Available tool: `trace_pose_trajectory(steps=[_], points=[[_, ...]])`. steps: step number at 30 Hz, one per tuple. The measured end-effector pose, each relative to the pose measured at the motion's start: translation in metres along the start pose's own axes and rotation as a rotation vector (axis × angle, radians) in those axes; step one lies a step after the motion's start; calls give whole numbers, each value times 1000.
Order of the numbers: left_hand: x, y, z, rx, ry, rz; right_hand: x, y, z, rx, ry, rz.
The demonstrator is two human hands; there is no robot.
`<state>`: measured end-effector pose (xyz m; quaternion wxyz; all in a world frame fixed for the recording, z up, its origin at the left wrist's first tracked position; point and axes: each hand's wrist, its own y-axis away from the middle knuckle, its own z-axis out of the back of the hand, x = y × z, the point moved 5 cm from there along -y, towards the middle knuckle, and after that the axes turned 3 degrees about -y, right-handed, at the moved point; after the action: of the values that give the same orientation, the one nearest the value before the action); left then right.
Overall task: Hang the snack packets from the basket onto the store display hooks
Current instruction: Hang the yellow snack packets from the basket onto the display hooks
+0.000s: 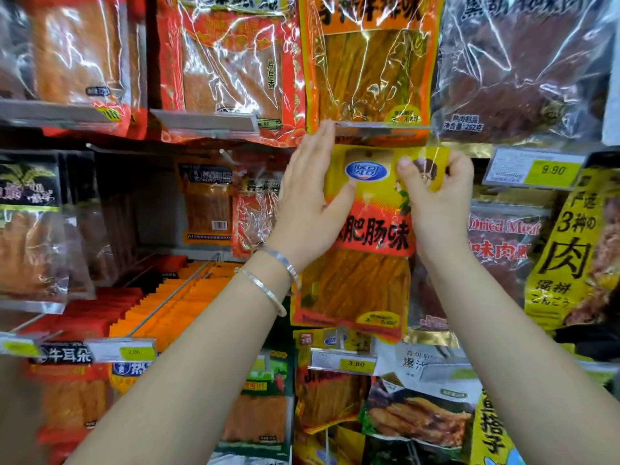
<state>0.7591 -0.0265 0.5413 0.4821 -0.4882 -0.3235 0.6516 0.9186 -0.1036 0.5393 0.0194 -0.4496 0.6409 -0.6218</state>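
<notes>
A yellow and orange snack packet (369, 229) with a blue oval logo and a clear window of brown strips is held up against the display. My left hand (308, 203) holds its left edge, fingers straight up behind it and thumb on the front. My right hand (436, 196) pinches the packet's top right corner with curled fingers. The packet's top sits just under a grey label strip (382, 129). The hook there is hidden behind the packet. The basket is out of view.
An orange packet (369, 62) and a dark meat packet (523, 68) hang right above. A 9.90 price tag (536, 171) is to the right and a 3.80 tag (342, 362) below. Long wire hooks with orange packets (174, 297) jut out at lower left.
</notes>
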Motion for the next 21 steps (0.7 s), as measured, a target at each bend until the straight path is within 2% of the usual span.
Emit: trace_pose_trajectory(steps=[6, 14, 18, 21], points=[[5, 3, 2, 40, 129, 72, -14, -8, 0, -13, 42, -75], [7, 4, -3, 54, 151, 72, -21, -9, -6, -11, 130, -56], [19, 14, -12, 18, 117, 42, -30, -2, -8, 50, 241, -51], [50, 34, -27, 20, 56, 191, -31, 13, -3, 92, 314, -4]])
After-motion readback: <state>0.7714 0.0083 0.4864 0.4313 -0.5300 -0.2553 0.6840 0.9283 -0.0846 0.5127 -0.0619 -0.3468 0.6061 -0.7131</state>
